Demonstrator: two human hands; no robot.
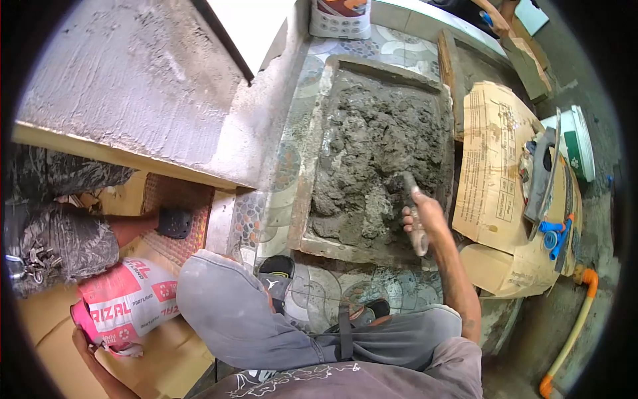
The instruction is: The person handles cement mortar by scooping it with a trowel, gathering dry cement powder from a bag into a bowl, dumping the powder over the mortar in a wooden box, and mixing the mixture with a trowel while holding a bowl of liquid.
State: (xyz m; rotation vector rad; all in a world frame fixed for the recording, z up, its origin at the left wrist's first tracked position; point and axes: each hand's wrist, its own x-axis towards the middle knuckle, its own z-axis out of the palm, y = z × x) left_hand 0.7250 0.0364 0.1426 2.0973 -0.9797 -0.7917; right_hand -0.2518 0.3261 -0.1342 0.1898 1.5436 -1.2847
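Observation:
My right hand is closed around the worn handle of a trowel. The trowel's front end is down in wet grey mortar, so its blade is mostly hidden. Lumpy mortar fills a shallow rectangular mixing tray on the floor before my knees. At the far lower left, my left hand grips the end of a pink and white cement bag, which lies on its side. Part of that hand's fingers is hidden by the bag.
Flattened cardboard lies right of the tray, with tools and blue pipe fittings on it. A white bucket stands behind. Another person's legs are at left, below a rough slab. A co-worker's hand shows top right.

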